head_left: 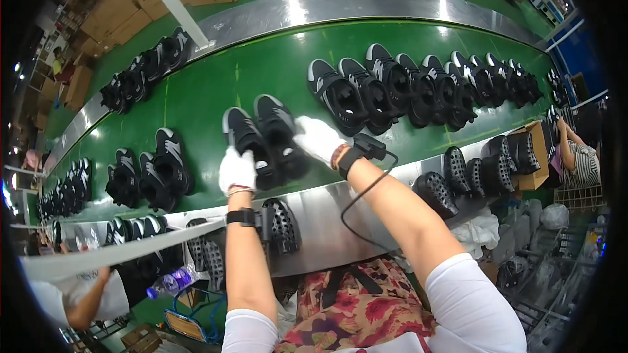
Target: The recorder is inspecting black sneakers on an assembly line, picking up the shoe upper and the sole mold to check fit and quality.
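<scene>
Two black sneakers with grey toes stand side by side on the green conveyor belt (216,91), toes pointing away from me. My left hand (237,168), in a white glove, is closed at the heel and outer side of the left sneaker (243,132). Against the outer side of the right sneaker (275,117) my gloved right hand (318,138) presses, its fingertips partly hidden by the shoe. To the left of this pair stand similar sneakers (173,157). Farther right, a long row of matching sneakers (343,95) also points away from me.
Black shoes with studded soles showing (435,193) lie along the near metal ledge (333,222), by an open cardboard box (538,157). A pale bar (124,248) crosses at lower left, near a bottle (173,281) and a co-worker's arm (91,297). Another person (579,157) works at right.
</scene>
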{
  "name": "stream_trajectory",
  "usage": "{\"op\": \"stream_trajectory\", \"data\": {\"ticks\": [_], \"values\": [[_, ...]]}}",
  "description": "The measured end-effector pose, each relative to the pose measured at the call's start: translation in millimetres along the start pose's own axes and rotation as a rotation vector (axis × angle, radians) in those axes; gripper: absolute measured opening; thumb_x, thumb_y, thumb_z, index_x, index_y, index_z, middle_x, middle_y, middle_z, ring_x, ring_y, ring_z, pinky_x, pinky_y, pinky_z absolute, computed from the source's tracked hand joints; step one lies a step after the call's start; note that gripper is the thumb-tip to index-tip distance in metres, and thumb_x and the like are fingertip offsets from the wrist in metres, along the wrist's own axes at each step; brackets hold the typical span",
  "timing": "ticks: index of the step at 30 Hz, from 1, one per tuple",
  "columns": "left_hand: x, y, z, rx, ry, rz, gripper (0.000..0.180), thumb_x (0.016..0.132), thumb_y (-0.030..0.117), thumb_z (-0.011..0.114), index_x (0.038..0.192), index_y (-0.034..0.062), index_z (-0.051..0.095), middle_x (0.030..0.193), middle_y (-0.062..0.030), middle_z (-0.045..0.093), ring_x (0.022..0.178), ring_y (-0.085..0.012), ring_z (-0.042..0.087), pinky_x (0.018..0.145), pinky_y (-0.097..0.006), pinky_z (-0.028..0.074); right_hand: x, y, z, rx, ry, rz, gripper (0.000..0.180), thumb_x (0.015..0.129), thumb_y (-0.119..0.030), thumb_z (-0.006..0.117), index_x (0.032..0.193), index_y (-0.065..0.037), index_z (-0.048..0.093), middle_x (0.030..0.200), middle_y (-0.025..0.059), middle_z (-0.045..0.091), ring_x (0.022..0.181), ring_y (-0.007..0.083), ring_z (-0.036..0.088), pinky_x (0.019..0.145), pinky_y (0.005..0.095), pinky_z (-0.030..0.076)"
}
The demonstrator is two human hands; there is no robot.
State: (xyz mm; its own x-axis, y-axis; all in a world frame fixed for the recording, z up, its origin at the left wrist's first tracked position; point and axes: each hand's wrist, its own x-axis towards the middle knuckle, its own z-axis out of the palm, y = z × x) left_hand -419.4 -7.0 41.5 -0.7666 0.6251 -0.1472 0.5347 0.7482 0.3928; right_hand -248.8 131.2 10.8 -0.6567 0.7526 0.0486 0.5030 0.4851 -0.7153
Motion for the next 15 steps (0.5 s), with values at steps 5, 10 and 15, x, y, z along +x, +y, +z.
{"op": "stream_trajectory", "data": {"ticks": [5,10,15], "values": [[-6,4,1,0.120,0.575,0.163,0.036,0.092,0.024,0.056,0.123,0.0067,0.061,0.103,-0.0194,0.068,0.094,-0.0359,0.067,0.088,-0.046,0.053,-10,5,-86,-0.325,0.149,0.172,0.039,0.084,-0.025,0.067,0.118,-0.006,0.065,0.113,0.0209,0.066,0.105,0.0394,0.063,0.090,0.0455,0.052],[-43,129,75,-0.310,-0.049,0.737,0.041,0.095,0.025,0.055,0.132,0.0078,0.057,0.130,-0.0193,0.061,0.119,-0.0364,0.058,0.105,-0.044,0.044,-57,109,-112,-0.519,0.163,0.249,0.032,0.082,-0.020,0.068,0.113,-0.013,0.063,0.106,0.0198,0.057,0.091,0.0427,0.064,0.079,0.0490,0.054],[-35,167,116,-0.059,-0.338,0.613,0.044,0.092,0.032,0.060,0.127,0.0056,0.057,0.127,-0.0223,0.057,0.111,-0.0422,0.061,0.092,-0.049,0.051,-66,85,-83,-0.492,0.222,0.158,0.017,0.092,-0.023,0.056,0.098,-0.008,0.061,0.097,0.0246,0.057,0.087,0.0441,0.061,0.075,0.0523,0.051]]}}
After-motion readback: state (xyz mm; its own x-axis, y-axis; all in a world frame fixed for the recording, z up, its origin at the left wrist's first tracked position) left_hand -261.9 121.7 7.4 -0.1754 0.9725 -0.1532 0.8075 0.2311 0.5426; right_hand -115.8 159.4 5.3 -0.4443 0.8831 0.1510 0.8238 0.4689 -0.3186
